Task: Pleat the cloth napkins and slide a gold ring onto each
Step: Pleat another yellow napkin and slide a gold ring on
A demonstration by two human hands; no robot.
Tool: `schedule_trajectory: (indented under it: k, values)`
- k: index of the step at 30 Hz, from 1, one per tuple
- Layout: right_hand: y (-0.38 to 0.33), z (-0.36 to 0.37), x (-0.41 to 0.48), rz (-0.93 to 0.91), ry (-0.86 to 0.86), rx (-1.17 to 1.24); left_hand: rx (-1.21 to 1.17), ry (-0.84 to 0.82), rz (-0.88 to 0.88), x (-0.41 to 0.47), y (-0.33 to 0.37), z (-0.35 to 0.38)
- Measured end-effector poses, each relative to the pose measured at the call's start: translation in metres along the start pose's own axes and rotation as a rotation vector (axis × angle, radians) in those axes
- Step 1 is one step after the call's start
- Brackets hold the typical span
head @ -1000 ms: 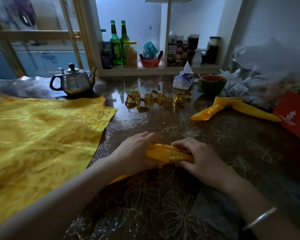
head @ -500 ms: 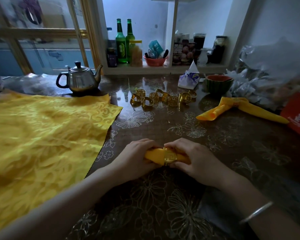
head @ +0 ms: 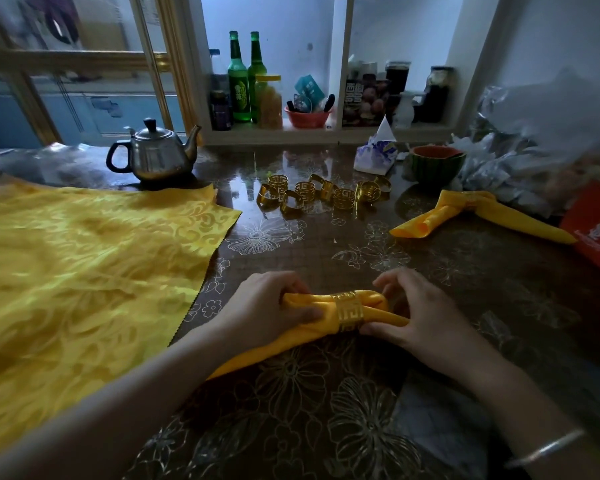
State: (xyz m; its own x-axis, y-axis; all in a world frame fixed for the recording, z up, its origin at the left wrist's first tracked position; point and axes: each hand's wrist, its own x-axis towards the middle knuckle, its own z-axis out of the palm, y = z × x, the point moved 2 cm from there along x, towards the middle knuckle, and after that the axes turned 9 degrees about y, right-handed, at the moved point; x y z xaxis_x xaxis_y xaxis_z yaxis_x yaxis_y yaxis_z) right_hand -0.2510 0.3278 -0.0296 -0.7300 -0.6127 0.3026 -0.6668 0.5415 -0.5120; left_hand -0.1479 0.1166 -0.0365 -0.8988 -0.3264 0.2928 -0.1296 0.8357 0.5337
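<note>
Gripping a pleated yellow napkin (head: 305,329) at centre frame: left hand (head: 267,308) closed around the bundle at 9 o'clock of the ring, thumb pressed on top of the folds. Right hand (head: 420,317) at 3 o'clock of the ring, fingers curled over the far fold and thumb tip touching the ring's lower edge; closed on the cloth. Gold ring (head: 349,311) seated around the napkin between both hands, fretwork pattern facing up. Silver bracelet (head: 544,448) on right wrist at 5 o'clock. Napkin tail trailing toward 7 o'clock beneath the left forearm, lying on the dark flowered table (head: 326,410).

Spread flat at 9 o'clock: unfolded yellow cloth (head: 77,271), patterned, one corner pointing to the table's middle.

Lying at 2 o'clock: finished napkin (head: 465,216), ring already on. Clustered at 12 o'clock beyond the hands: loose gold rings (head: 323,194), some upright, some tipped, count unclear. Standing at 11 o'clock: steel teapot (head: 155,154). Set at 1 o'clock: green bowl (head: 433,164), beside a tissue pack (head: 376,155).
</note>
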Motion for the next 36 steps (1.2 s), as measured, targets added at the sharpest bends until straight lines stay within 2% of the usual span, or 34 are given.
schedule_trajectory:
  k: [2, 8, 13, 16, 28, 32, 34, 36]
  values:
    - [0.003, -0.002, 0.000, 0.021, -0.026, 0.005, 0.051, 0.021, 0.026, -0.002, 0.002, 0.004]
    - [0.003, 0.002, 0.002, 0.076, -0.050, 0.037, 0.119, -0.048, 0.094, 0.006, 0.021, -0.003]
    - [0.001, 0.004, 0.000, 0.064, -0.044, 0.020, 0.264, -0.046, 0.179, 0.007, 0.043, 0.023]
    - [0.002, 0.000, 0.000, 0.066, -0.090, 0.027, 0.226, -0.027, 0.176, 0.007, 0.040, 0.028]
    - [0.011, -0.012, 0.001, -0.006, -0.298, -0.009, 0.131, -0.155, 0.176, 0.011, 0.021, 0.016]
    - [0.006, -0.017, 0.005, -0.031, -0.364, -0.058, 0.175, -0.099, 0.168, 0.007, 0.023, 0.012]
    - [0.001, -0.017, 0.008, -0.050, -0.321, -0.016, 0.188, -0.070, 0.134, -0.001, 0.021, 0.008]
    - [-0.004, -0.015, 0.012, -0.054, -0.166, 0.085, 0.158, -0.042, 0.067, -0.009, 0.015, 0.003]
